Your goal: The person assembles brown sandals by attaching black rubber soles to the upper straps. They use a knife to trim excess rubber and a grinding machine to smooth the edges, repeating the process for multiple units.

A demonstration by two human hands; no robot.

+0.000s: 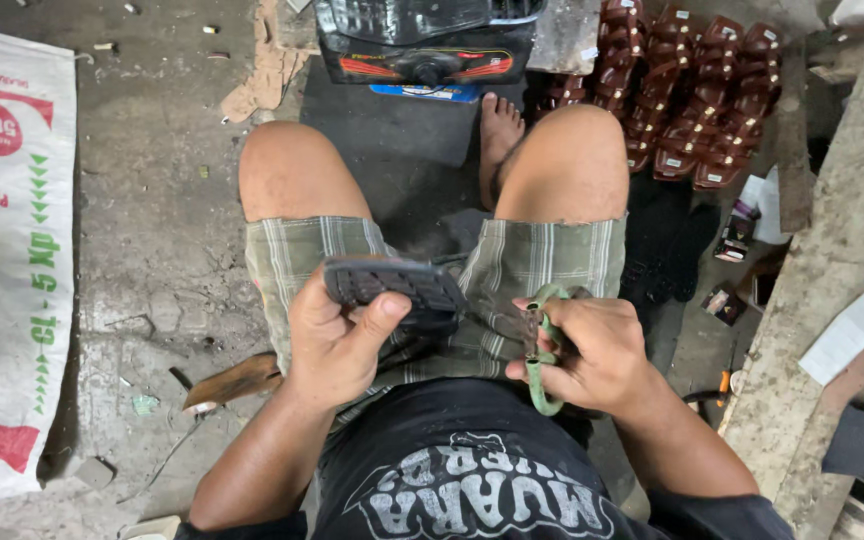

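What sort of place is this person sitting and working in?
Probably a small, informal footwear workshop. The left hand holds a dark ridged shoe sole, the right hand grips green-handled scissors, and rows of brown sandals are stacked on the bare, littered concrete floor.

A dark grey shoe sole (395, 287) sat in the left hand (337, 340), lifted above the lap, its ridged tread side turned up towards the camera — lying roughly level, with its long axis running left to right, the thumb pressed along its near edge. A pair of green-handled scissors (542, 350) stood in the right hand (597, 355), fingers through the loops, the short metal blades just beside the sole's right end — whether touching it could not be told
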